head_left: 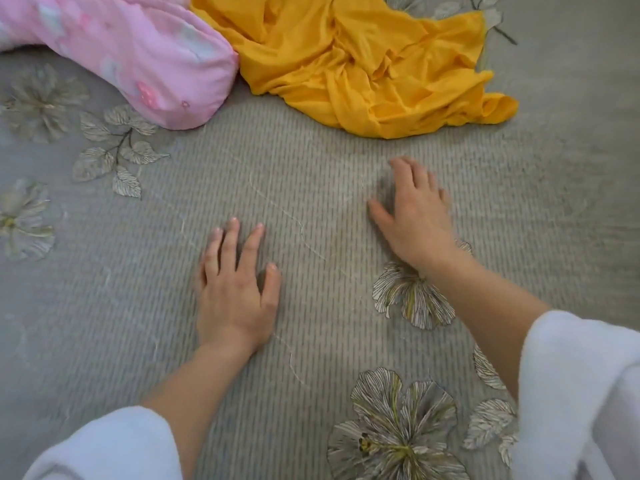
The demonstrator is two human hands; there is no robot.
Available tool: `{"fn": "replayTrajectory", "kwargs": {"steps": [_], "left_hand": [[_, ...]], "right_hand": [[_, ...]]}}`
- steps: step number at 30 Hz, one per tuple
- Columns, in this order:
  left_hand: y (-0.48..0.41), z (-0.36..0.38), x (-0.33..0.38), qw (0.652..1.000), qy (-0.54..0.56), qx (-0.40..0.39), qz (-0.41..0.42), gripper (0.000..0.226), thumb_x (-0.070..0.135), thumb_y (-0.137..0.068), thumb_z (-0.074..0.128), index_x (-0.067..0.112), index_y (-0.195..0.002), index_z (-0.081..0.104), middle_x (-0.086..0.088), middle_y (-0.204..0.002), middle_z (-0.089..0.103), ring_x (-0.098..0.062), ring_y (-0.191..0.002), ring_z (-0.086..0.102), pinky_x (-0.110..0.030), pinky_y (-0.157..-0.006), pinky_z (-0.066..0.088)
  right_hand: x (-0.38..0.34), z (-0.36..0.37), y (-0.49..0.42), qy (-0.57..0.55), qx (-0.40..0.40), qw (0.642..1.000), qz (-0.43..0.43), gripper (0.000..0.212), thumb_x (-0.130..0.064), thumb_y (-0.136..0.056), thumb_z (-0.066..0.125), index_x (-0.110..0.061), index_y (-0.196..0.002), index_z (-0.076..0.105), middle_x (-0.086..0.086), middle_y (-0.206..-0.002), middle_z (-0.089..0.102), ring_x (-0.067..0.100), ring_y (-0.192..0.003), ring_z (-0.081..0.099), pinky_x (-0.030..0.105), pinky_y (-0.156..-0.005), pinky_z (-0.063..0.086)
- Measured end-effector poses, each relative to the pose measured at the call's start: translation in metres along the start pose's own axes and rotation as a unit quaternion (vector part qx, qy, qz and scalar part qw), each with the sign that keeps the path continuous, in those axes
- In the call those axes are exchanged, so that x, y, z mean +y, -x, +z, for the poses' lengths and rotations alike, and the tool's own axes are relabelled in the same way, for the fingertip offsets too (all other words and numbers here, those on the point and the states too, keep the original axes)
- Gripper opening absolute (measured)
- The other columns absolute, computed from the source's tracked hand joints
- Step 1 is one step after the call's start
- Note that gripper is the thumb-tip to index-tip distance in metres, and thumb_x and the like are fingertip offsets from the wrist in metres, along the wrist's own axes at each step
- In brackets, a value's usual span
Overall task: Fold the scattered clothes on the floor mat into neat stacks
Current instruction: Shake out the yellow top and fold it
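Left grip [237, 296], right grip [415, 220] on mat [311, 168], yellow garment [363, 64], pink cushion [138, 53]

Both palms flat on floor mat [311, 174]: left hand [235, 292], right hand [415, 216], fingers spread. Crumpled yellow garment [374, 67] beyond, touching pink cushion [138, 53].

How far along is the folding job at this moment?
Done: no folded stack shows in view. In hand: nothing; the left hand and right hand lie flat and open on the floor mat, holding no cloth. Left: the yellow garment lies crumpled beyond the hands, unfolded. The pink cloth bundle beside it may be clothing too; I cannot tell.
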State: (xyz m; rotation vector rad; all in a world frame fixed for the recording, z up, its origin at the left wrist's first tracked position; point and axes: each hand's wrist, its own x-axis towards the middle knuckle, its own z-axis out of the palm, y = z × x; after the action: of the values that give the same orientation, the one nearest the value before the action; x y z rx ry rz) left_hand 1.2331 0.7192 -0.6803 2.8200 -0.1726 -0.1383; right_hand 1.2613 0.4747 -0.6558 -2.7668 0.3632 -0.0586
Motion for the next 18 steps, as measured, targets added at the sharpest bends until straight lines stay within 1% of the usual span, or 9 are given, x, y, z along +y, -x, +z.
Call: {"fn": "replayTrajectory", "kwargs": {"steps": [3,4,6,7,9,10,11,13,18], "left_hand": [[-0.002,0.000,0.001,1.000,0.004,-0.003,-0.006,0.062,0.050,-0.089,0.024,0.034,-0.148,0.025,0.004,-0.160,0.013,-0.015,-0.146,0.002,-0.044,-0.116,0.007],[-0.002,0.000,0.001,1.000,0.004,-0.005,-0.006,0.062,0.050,-0.088,0.024,0.034,-0.148,0.025,0.004,-0.160,0.012,-0.015,-0.146,0.001,-0.045,-0.116,0.007],[-0.003,0.001,0.000,1.000,0.006,-0.007,-0.005,0.062,0.050,-0.088,0.024,0.035,-0.148,0.025,0.004,-0.160,0.012,-0.014,-0.146,0.001,-0.046,-0.115,0.007],[-0.004,0.002,-0.001,1.000,0.006,-0.006,-0.004,0.062,0.050,-0.088,0.024,0.035,-0.147,0.026,0.004,-0.160,0.013,-0.014,-0.146,0.001,-0.046,-0.115,0.008],[-0.004,0.003,-0.003,1.000,0.007,-0.001,-0.003,0.061,0.050,-0.088,0.025,0.035,-0.147,0.027,0.003,-0.159,0.014,-0.013,-0.145,0.001,-0.046,-0.114,0.008],[-0.004,0.003,-0.002,1.000,0.009,0.001,-0.001,0.061,0.050,-0.088,0.025,0.035,-0.147,0.027,0.003,-0.159,0.014,-0.013,-0.145,0.002,-0.045,-0.114,0.008],[-0.004,0.003,-0.002,1.000,0.012,0.004,0.001,0.061,0.050,-0.087,0.025,0.035,-0.146,0.027,0.003,-0.159,0.015,-0.012,-0.145,0.002,-0.045,-0.114,0.008],[-0.005,0.003,-0.003,1.000,0.019,0.010,0.005,0.061,0.050,-0.087,0.026,0.036,-0.146,0.026,0.003,-0.159,0.015,-0.013,-0.144,0.002,-0.045,-0.114,0.009],[-0.005,0.003,-0.005,0.998,0.044,0.033,0.019,0.065,0.044,-0.090,0.033,0.027,-0.150,0.017,-0.003,-0.159,0.017,-0.022,-0.145,0.010,-0.047,-0.115,0.010]], "right_hand": [[-0.015,0.007,-0.043,-0.018,0.042,0.998,0.037,0.070,-0.036,-0.091,0.057,-0.019,-0.149,0.021,0.003,-0.159,0.009,0.027,-0.144,0.012,0.048,-0.110,0.019],[-0.018,0.008,-0.057,-0.012,0.047,0.998,0.043,0.069,-0.036,-0.090,0.058,-0.023,-0.148,0.023,0.001,-0.160,0.004,0.025,-0.146,0.005,0.049,-0.112,0.015],[-0.023,0.011,-0.078,0.008,0.054,0.997,0.051,0.046,-0.035,-0.092,0.057,-0.027,-0.135,0.043,0.001,-0.161,0.005,0.025,-0.148,-0.002,0.050,-0.113,0.010],[-0.026,0.013,-0.086,0.012,0.053,0.997,0.055,0.032,-0.033,-0.094,0.054,-0.025,-0.125,0.051,0.003,-0.159,0.014,0.026,-0.148,0.002,0.050,-0.113,0.010],[-0.030,0.019,-0.088,-0.028,0.048,0.998,0.039,0.022,-0.028,-0.098,0.045,-0.017,-0.115,0.054,0.010,-0.141,0.044,0.030,-0.139,0.029,0.047,-0.109,0.022],[-0.031,0.021,-0.081,-0.057,0.055,0.997,0.016,0.022,-0.027,-0.100,0.042,-0.013,-0.111,0.053,0.013,-0.125,0.054,0.032,-0.124,0.044,0.043,-0.100,0.031],[-0.031,0.022,-0.067,-0.071,0.074,0.995,-0.013,0.022,-0.026,-0.100,0.041,-0.009,-0.107,0.053,0.014,-0.111,0.058,0.034,-0.108,0.052,0.040,-0.087,0.035],[-0.029,0.024,-0.026,-0.062,0.113,0.990,-0.059,0.023,-0.023,-0.101,0.041,-0.004,-0.098,0.053,0.015,-0.095,0.059,0.032,-0.089,0.052,0.037,-0.073,0.033],[-0.031,0.026,0.073,-0.093,0.137,0.984,-0.069,0.019,-0.016,-0.098,0.048,-0.001,-0.088,0.054,0.013,-0.082,0.056,0.029,-0.080,0.049,0.040,-0.069,0.038]]}}
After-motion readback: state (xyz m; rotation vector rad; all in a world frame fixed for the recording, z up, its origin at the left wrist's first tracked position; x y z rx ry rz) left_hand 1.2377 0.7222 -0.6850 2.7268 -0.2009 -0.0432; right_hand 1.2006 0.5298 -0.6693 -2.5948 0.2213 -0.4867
